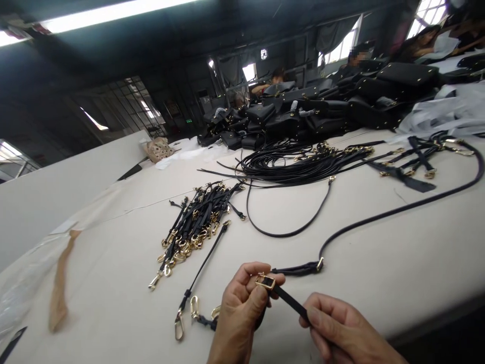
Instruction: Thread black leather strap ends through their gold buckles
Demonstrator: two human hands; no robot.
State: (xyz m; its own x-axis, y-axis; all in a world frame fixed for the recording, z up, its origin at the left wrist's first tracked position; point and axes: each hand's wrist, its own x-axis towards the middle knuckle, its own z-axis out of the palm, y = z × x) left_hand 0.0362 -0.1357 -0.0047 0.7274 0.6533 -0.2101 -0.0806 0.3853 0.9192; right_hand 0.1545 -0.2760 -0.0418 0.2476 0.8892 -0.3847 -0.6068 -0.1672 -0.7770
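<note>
My left hand (242, 308) pinches a gold buckle (265, 282) between thumb and fingers. A narrow black strap (290, 299) runs from the buckle to my right hand (337, 323), whose thumb and forefinger are closed on it. Behind my fingers, a folded black strap end (297, 270) joins a long black strap (394, 209) through a gold ring; whether it connects to the held strap is hidden. Left of my left hand lie a short black strap with a gold snap hook (179, 326) and another gold snap hook (194, 307), partly covered by my wrist.
A heap of short black straps with gold hooks (200, 217) lies left of centre. Beyond it are coiled long black straps (288, 164) and piled black bags (303, 108). White wrapping (450, 111) sits at right. People work behind the pile. A brown strip (60, 285) lies far left.
</note>
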